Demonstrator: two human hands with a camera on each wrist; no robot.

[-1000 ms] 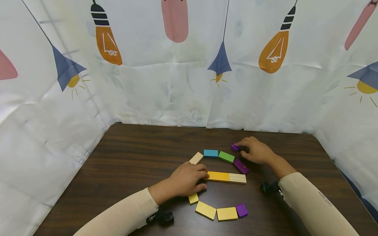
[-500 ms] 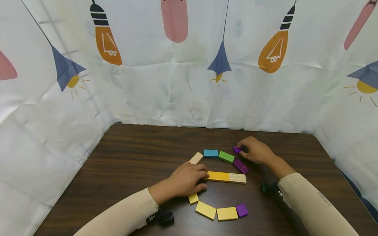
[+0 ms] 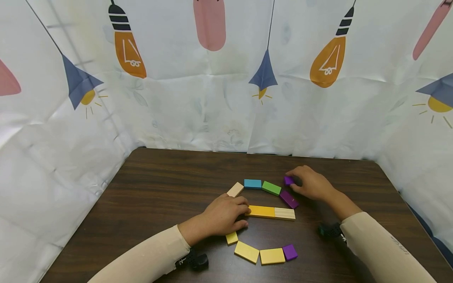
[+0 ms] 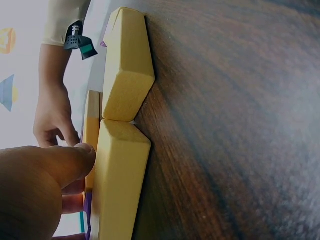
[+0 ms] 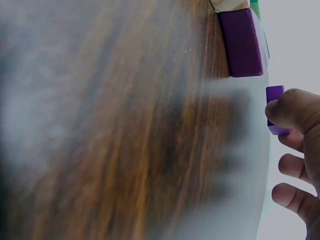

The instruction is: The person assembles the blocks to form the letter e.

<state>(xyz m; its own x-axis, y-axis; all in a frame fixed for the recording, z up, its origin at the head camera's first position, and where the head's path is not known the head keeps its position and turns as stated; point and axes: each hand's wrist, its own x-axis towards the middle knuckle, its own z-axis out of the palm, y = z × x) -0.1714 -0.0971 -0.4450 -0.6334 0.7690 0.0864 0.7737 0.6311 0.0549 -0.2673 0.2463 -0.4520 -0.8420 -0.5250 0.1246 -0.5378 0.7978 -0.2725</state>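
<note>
My right hand pinches a small purple block between thumb and fingers. In the right wrist view this block shows above the table level, its other fingers spread behind. Just in front of it lies a darker purple block, at the end of a curve with a green block, a blue block and a pale wood block. My left hand rests with loosely bent fingers at the left end of an orange block, hiding the blocks beneath.
A striped pale block continues the orange one. Nearer lie yellow blocks in a lower curve, ending in a purple block. The dark wooden table meets a printed curtain at its back edge.
My right hand has shifted the small purple block a little rightward and nearer, past the green block toward the darker purple one. My left hand has stayed put.
</note>
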